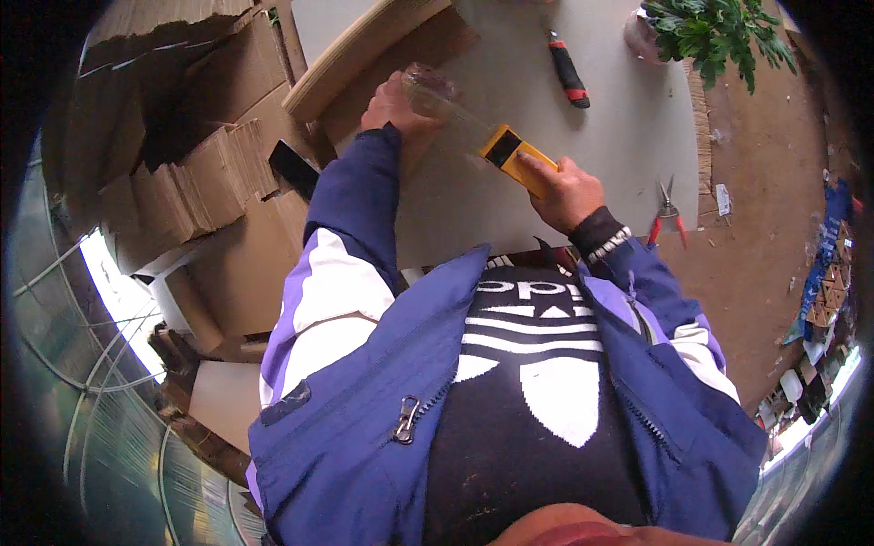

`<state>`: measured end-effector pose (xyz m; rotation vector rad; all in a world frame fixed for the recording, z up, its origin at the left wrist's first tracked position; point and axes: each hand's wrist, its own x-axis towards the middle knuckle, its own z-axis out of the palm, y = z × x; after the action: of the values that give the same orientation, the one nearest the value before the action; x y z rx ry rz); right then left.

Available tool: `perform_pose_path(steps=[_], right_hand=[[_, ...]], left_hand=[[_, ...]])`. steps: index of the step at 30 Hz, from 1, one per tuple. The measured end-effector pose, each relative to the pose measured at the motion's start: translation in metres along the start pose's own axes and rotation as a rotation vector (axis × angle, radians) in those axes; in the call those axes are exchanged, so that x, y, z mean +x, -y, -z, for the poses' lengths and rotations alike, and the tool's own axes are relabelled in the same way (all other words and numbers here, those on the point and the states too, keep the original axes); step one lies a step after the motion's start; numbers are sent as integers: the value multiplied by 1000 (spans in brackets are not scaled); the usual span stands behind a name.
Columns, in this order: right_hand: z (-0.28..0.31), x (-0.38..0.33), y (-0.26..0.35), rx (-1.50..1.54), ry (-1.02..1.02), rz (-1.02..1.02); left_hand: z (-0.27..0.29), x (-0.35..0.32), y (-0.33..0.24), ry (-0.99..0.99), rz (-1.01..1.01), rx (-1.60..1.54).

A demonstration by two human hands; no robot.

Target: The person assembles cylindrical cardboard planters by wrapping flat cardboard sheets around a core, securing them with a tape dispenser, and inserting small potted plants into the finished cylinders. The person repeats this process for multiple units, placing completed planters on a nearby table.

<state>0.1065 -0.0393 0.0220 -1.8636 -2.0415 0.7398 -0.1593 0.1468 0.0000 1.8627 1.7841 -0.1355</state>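
Yellow tape dispenser point(516, 156) gripped in the right hand point(569, 191), left hand point(393, 107) pinning its clear strip point(446, 107) on the grey table point(628, 146), uncut, beside flat cardboard point(382, 45).

knife point(569, 73) on table point(628, 155), shears point(667, 214) right

Glossy yellow plastic dispenser point(515, 156), clear shiny tape point(446, 100), matt corrugated cardboard point(196, 182)
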Motion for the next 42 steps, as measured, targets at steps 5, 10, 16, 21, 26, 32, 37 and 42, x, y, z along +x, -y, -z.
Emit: perform_pose_path(steps=[5, 10, 16, 21, 26, 32, 37, 42], right_hand=[[-41, 69, 4, -75, 126, -33], [-68, 158, 39, -239, 435, -126], [-17, 55, 0, -86, 91, -87], [57, -50, -43, 46, -91, -154], [96, -104, -86, 93, -196, -174], [111, -86, -71, 97, -151, 22], [103, -47, -25, -259, 281, 333], [107, -88, -86, -268, 169, 208]], left_hand=[[-1, 42, 42, 130, -115, -205], [-7, 76, 79, 267, -161, -414], [-18, 59, 65, 210, -130, -169], [-69, -1, -22, 246, -487, -118], [-115, -93, -122, 226, -773, 242], [-123, -147, -107, -37, -517, 413], [-133, -141, -96, 16, -467, 416], [-129, -132, -94, 36, -478, 474]])
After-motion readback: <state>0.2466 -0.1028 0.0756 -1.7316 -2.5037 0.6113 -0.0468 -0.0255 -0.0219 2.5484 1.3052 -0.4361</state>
